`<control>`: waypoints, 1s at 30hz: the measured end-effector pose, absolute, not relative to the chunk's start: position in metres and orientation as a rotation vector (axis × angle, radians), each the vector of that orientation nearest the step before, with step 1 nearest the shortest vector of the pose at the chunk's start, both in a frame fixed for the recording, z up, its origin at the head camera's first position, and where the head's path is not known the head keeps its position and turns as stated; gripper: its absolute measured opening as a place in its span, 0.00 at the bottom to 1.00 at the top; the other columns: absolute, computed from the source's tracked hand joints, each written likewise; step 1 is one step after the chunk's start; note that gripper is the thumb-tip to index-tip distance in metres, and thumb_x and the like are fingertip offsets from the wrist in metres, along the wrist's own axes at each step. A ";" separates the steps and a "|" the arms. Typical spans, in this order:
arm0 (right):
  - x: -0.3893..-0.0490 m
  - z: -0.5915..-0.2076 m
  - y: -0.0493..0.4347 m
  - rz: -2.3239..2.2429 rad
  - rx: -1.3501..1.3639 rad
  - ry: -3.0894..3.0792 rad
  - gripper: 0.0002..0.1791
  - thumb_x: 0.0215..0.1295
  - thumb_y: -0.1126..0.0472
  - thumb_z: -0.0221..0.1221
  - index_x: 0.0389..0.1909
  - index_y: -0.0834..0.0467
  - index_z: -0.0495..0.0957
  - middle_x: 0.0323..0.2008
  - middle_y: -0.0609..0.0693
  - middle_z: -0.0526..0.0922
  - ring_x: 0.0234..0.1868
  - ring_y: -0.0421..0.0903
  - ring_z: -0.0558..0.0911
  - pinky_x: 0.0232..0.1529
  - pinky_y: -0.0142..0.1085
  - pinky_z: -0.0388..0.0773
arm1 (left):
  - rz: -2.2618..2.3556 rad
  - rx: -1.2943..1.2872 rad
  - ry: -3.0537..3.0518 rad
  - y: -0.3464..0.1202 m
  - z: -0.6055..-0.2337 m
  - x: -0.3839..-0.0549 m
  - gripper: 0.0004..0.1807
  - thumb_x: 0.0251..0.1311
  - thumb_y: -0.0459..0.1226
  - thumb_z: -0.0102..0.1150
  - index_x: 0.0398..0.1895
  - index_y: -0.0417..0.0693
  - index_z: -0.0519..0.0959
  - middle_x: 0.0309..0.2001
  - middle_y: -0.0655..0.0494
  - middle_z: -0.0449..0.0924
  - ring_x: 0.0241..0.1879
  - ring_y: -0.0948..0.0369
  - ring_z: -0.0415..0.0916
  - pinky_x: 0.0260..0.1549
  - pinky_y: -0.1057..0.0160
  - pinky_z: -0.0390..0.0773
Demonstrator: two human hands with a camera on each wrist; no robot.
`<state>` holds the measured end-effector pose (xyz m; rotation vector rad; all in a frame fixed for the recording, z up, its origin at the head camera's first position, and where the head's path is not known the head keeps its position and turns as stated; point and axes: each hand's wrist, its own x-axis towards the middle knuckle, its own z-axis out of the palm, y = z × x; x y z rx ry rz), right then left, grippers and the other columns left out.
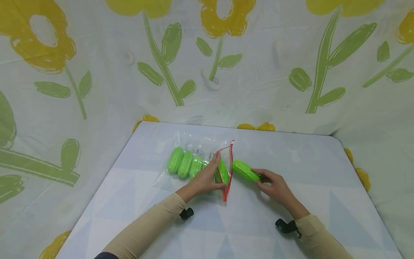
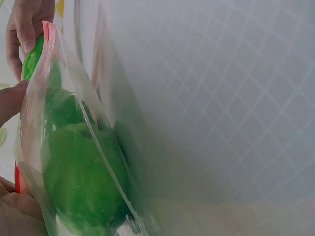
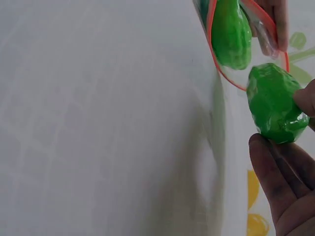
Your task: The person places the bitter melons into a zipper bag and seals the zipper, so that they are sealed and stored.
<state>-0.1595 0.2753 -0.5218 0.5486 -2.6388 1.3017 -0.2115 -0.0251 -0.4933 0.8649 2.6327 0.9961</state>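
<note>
A clear zip bag [image 1: 167, 181] with a red zip strip lies on the table, its mouth spread toward the right. Several bright green, ridged toy cucumbers [image 1: 175, 160] sit inside, side by side. My left hand [image 1: 205, 180] holds the bag at its mouth, thumb on the near edge and fingers on the far edge. Just right of the red strip, my right hand [image 1: 275, 185] pinches another toy cucumber [image 1: 244, 169] by its right end, thumb and fingertips on opposite sides. In the right wrist view this cucumber [image 3: 273, 103] overlaps the red-edged opening.
Under everything is a table [image 1: 291, 237] with a pale blue and white pattern. A hanging cloth [image 1: 252, 93] printed with yellow flowers and green leaves surrounds its back and sides. A black wrist camera mount [image 1: 286, 226] sits by the right sleeve.
</note>
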 end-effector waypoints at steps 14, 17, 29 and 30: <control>-0.162 -0.521 0.261 1.358 0.668 -2.724 0.22 0.65 0.67 0.66 0.60 0.57 0.82 0.56 0.54 0.84 0.49 0.46 0.84 0.47 0.39 0.85 | 1.070 0.870 2.639 -0.024 -0.493 -0.211 0.67 0.54 0.46 0.77 0.83 0.43 0.35 0.82 0.48 0.33 0.80 0.50 0.42 0.74 0.49 0.55; -0.163 -0.521 0.260 1.321 0.674 -2.733 0.22 0.66 0.66 0.66 0.61 0.57 0.81 0.57 0.55 0.84 0.50 0.47 0.84 0.46 0.39 0.85 | 1.070 0.858 2.628 -0.024 -0.494 -0.211 0.68 0.54 0.46 0.78 0.83 0.44 0.34 0.82 0.49 0.32 0.80 0.50 0.41 0.74 0.49 0.55; -0.175 -0.515 0.252 1.307 0.491 -2.713 0.25 0.66 0.65 0.66 0.65 0.56 0.79 0.59 0.55 0.83 0.50 0.50 0.84 0.49 0.44 0.85 | 1.031 0.840 2.628 -0.023 -0.495 -0.211 0.67 0.54 0.46 0.78 0.83 0.44 0.36 0.82 0.51 0.32 0.79 0.50 0.43 0.73 0.49 0.59; -0.176 -0.516 0.250 1.306 0.474 -2.712 0.25 0.66 0.65 0.66 0.65 0.56 0.79 0.59 0.55 0.83 0.50 0.50 0.84 0.49 0.45 0.85 | 1.029 0.840 2.628 -0.023 -0.495 -0.211 0.67 0.54 0.46 0.78 0.83 0.44 0.36 0.82 0.51 0.32 0.79 0.50 0.43 0.72 0.49 0.59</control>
